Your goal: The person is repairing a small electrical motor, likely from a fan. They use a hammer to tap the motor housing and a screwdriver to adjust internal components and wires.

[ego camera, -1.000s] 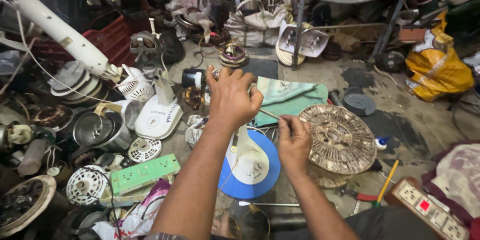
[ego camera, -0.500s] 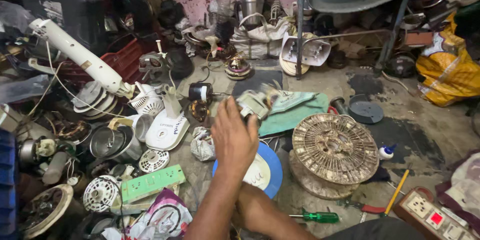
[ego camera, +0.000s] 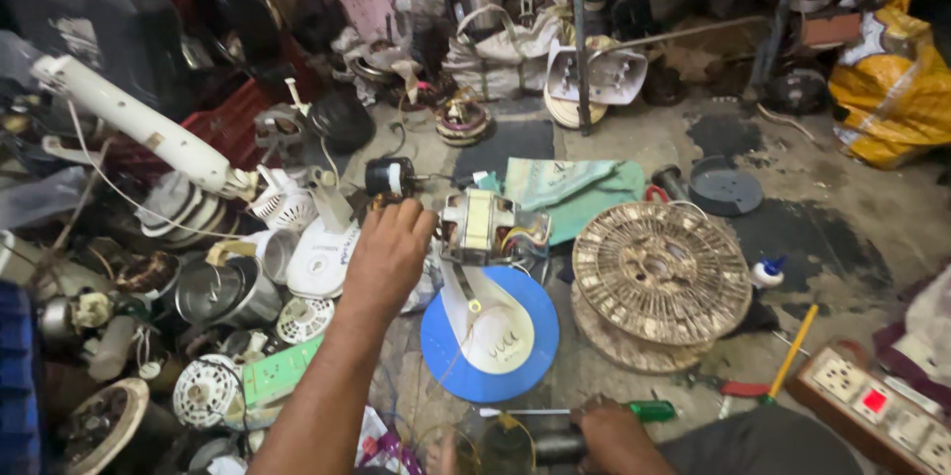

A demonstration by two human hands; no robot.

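Yellow sack (ego camera: 892,99) top right, green card (ego camera: 282,373) lower left. Left hand (ego camera: 388,255) grips grey-yellow fan motor (ego camera: 487,227); right hand (ego camera: 616,437) clenched by green screwdriver (ego camera: 634,412).

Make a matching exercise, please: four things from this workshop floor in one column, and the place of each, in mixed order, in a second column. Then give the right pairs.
Things:
1. fan motor
2. green-handled screwdriver
3. round blue base
4. yellow bag

Places:
A. far right of the floor, against the clutter at the back
B. on the floor next to the right hand
C. just right of the left hand, above the blue base
D. flat on the floor, left of the round grille

Pairs: 1-C, 2-B, 3-D, 4-A
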